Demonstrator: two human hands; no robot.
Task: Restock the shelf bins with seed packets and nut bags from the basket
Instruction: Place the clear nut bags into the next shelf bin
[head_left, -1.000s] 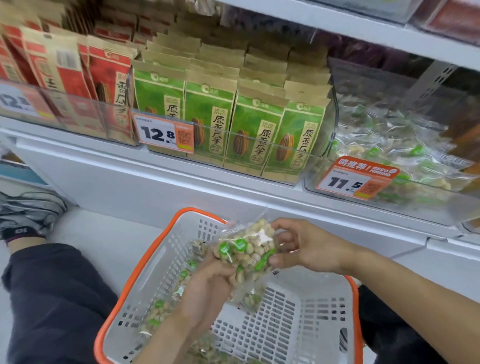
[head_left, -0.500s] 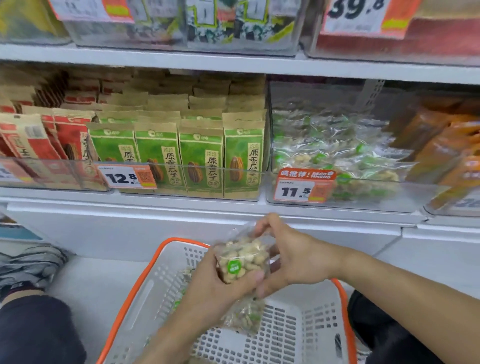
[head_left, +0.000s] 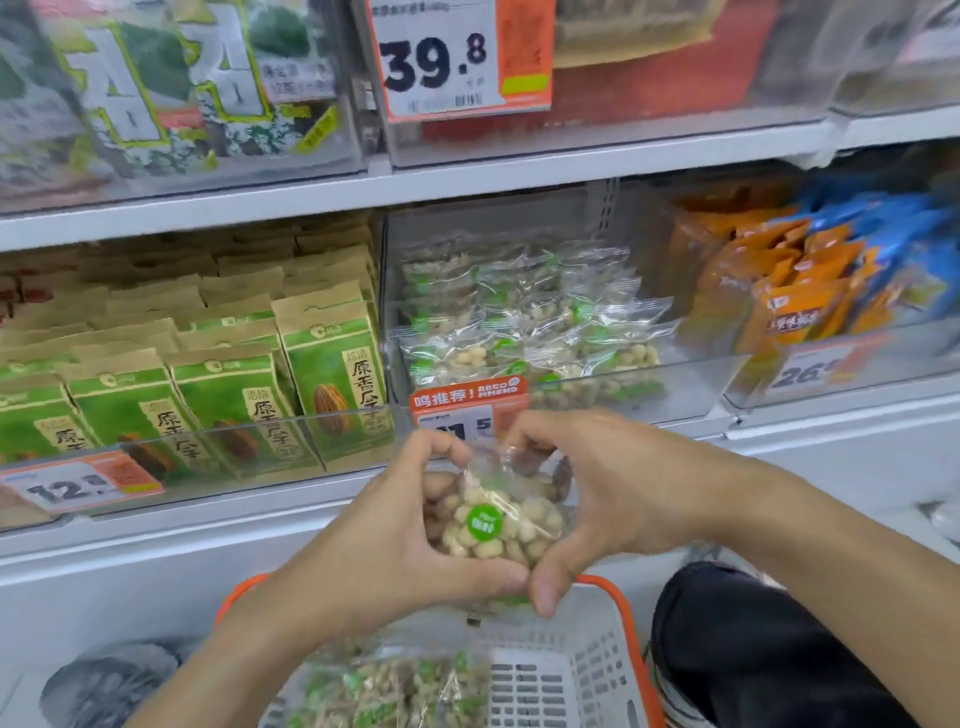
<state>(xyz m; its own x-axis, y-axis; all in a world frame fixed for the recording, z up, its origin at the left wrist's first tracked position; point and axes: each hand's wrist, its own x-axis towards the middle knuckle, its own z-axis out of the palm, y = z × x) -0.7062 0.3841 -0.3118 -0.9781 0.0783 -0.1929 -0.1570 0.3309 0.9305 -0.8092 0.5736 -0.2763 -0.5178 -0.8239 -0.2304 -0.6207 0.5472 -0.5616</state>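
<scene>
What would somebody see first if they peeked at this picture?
Probably the two hands, left hand and right hand, cupped around a clear bag of nuts with a green sticker, right in the middle above the orange-rimmed basket. Next, the big price tag reading 39.8 on the top shelf, and the green seed packets lined up at left.

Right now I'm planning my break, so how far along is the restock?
Done: the clear bin already holds many nut bags. In hand: the left hand and right hand grip one nut bag just below that bin. Left: more bags lie in the basket.
</scene>
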